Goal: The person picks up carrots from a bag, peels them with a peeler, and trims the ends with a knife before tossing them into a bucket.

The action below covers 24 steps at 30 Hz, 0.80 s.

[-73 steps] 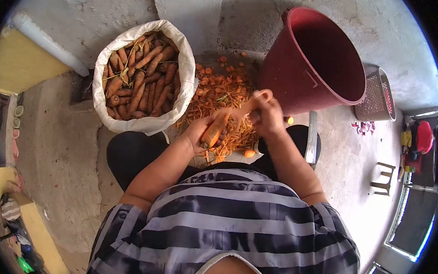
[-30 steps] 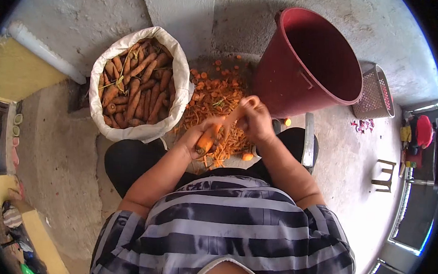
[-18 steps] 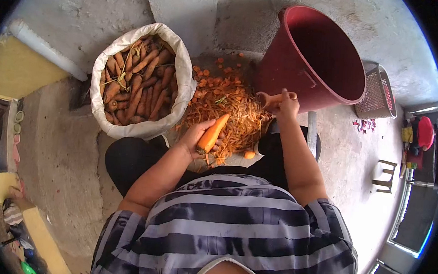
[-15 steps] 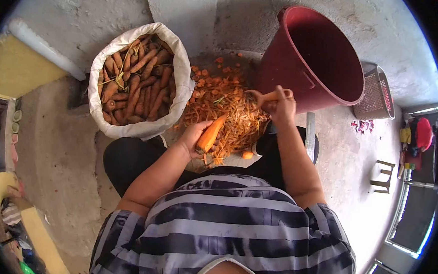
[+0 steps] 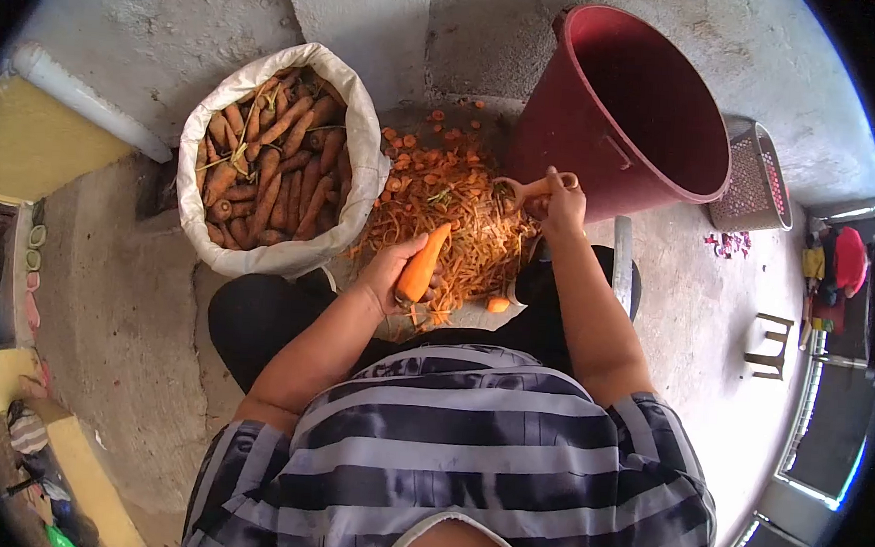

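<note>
My left hand is closed round a peeled, bright orange carrot, its thin end tilted up and away from me. My right hand grips an orange-handled peeler, whose head points left over the pile. Between and beyond both hands, a heap of carrot peelings and round slices covers the floor. A short orange carrot piece lies at the near edge of the heap. The peeler and the carrot are apart.
An open white sack full of unpeeled carrots stands at the left. A large dark red bucket stands beyond my right hand, with a perforated basket to its right. A wall runs behind them.
The carrot in my left hand has turned slightly and stands a little more upright. My right hand with the peeler has hardly moved.
</note>
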Available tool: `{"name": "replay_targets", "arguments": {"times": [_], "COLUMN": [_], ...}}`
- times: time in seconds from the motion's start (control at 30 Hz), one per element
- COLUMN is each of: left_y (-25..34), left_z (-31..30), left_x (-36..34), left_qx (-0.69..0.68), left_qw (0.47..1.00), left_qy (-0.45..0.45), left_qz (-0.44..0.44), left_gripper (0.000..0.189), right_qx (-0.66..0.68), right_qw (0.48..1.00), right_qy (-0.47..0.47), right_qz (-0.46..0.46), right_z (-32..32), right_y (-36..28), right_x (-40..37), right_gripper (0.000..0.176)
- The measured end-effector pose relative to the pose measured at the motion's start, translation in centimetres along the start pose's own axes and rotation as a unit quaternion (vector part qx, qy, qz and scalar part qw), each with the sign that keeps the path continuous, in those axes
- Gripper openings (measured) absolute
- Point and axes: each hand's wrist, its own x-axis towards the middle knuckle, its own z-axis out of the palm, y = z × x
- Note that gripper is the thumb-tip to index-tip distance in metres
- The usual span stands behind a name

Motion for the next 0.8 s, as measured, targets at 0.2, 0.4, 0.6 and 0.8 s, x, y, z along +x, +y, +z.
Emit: {"name": "replay_targets", "arguments": {"times": [0.2, 0.4, 0.6, 0.8], "left_y": [0.1, -0.5, -0.1, 0.1], "left_z": [2.8, 0.4, 0.7, 3.4], "left_x": [-1.0, 0.5, 0.2, -0.8], "left_qx": [0.061, 0.054, 0.014, 0.142], "left_qw": [0.996, 0.998, 0.999, 0.986], "left_qy": [0.026, -0.019, 0.046, 0.034], "left_qz": [0.054, 0.034, 0.007, 0.084], "left_gripper": [0.034, 0.034, 0.035, 0.034], "right_qx": [0.079, 0.079, 0.133, 0.073], "right_qw": [0.925, 0.956, 0.988, 0.879], "right_qy": [-0.343, -0.269, -0.036, -0.441], "right_qz": [0.140, 0.082, 0.064, 0.166], "right_z": [3.0, 2.7, -0.4, 3.5], "right_y": [-1.8, 1.2, -0.5, -1.5], "right_x": [-10.0, -4.7, -0.1, -10.3], "right_gripper": [0.015, 0.011, 0.016, 0.016]}}
